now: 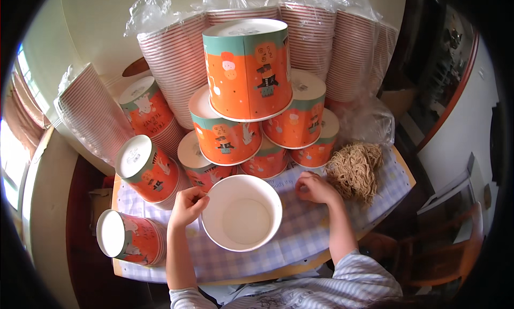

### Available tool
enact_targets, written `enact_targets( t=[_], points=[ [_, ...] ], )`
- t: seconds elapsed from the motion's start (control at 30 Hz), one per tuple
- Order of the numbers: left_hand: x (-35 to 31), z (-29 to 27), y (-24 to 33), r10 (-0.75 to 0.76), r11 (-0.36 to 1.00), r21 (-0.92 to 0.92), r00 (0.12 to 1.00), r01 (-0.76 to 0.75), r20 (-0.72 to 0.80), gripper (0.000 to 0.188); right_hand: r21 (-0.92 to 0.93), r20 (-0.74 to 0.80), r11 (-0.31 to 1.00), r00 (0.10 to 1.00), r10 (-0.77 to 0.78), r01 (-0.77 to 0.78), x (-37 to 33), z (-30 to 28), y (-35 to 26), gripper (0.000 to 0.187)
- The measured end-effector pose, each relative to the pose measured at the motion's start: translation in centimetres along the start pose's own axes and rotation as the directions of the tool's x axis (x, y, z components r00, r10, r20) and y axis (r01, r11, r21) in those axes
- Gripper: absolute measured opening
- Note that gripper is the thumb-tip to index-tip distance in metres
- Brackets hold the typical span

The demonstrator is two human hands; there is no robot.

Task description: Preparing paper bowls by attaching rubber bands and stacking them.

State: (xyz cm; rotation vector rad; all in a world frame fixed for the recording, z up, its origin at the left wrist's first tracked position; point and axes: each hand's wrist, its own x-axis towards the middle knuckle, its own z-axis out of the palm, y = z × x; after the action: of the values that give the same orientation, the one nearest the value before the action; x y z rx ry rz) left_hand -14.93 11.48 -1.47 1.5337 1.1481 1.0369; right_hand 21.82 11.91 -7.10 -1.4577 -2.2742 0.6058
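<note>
Sitting near the table's (405, 171) front edge, the tub (246, 220) hides its outer wall. The left hand (187, 205) curls at its rim, the right hand (317, 188) by the tan strands (356, 171); whether either pinches anything, I cannot tell.

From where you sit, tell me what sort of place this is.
Likely a room in a home, perhaps doubling as a workspace: checked tablecloth, wooden chair, tall stacks of tubs.

Ppr tub (242, 212) looks smooth, plstc wrap (369, 121) glossy
</note>
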Motion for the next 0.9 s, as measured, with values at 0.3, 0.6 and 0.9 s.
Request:
enact_targets(
  t=[0.3,0.6,0.9],
  points=[
    [-2.2,3.7,6.8,0.387,0.375,0.877,0.91,-0.3,0.146,0.025,0.51,-0.352,0.722,0.88,-0.32,0.467,1.8,-3.1,-6.6,0.01],
    [-4.7,12.1,7.8,0.323,0.269,0.779,0.815,-0.566,0.481,0.038,0.504,-0.275,0.696,0.859,-0.433,0.512,1.1,-7.5,-12.8,0.007],
    [-4.1,9.1,7.7,0.364,0.559,0.684,0.879,-0.47,0.307,0.024,0.129,-0.366,0.832,0.806,-0.466,0.54,2.0,-6.5,-13.9,0.013]
  ],
)
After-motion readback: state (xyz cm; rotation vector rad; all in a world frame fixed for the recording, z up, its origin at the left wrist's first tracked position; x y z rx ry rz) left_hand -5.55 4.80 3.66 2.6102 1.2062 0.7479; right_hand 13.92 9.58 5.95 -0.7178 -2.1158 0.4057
